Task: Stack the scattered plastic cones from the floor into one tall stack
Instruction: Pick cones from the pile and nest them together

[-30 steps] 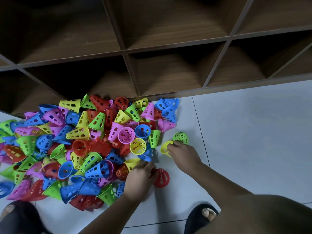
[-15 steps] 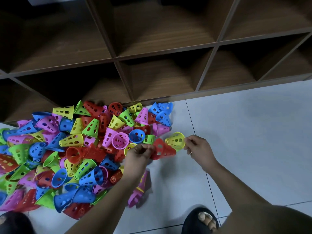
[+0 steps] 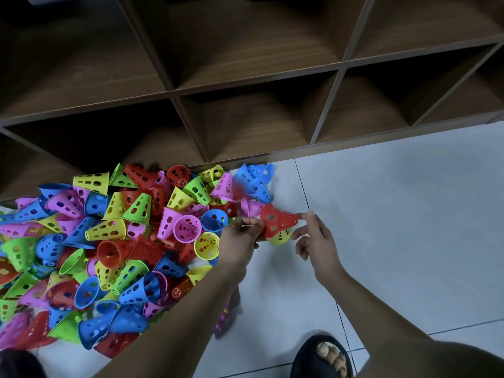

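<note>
The left hand (image 3: 240, 236) pinches the red cone (image 3: 276, 221) by its wide rim; the right hand (image 3: 316, 241), beside it, nips the tip. Likely light, stiff plastic; the rim holds surest.

Yellow cone (image 3: 281, 238) mostly hidden behind blurred red cone (image 3: 276, 221); pile (image 3: 109, 230) cut off at L edge; sandal (image 3: 306, 360) cut off at btm.

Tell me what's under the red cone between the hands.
A yellow cone peeks out below the red cone; the rest is covered, so whether it sits inside cannot be seen.
</note>
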`<control>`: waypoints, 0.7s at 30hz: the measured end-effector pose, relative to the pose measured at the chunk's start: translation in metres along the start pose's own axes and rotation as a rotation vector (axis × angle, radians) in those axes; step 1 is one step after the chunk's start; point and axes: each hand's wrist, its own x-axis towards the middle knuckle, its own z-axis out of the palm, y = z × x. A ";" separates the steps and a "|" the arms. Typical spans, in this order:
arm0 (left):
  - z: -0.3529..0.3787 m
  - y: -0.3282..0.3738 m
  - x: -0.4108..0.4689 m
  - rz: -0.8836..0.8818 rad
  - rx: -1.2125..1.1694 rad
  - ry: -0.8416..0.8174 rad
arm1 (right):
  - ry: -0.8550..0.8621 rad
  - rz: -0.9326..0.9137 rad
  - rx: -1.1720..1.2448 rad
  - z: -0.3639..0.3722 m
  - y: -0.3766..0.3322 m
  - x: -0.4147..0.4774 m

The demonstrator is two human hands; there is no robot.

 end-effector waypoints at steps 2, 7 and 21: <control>0.006 -0.003 0.000 0.009 0.055 -0.015 | -0.065 0.001 -0.015 0.005 -0.007 -0.004; 0.005 -0.008 -0.003 0.076 0.146 -0.059 | -0.079 -0.021 -0.059 0.005 -0.020 -0.003; -0.101 -0.060 0.006 0.419 1.085 0.189 | 0.143 -0.516 -0.734 0.007 -0.002 0.009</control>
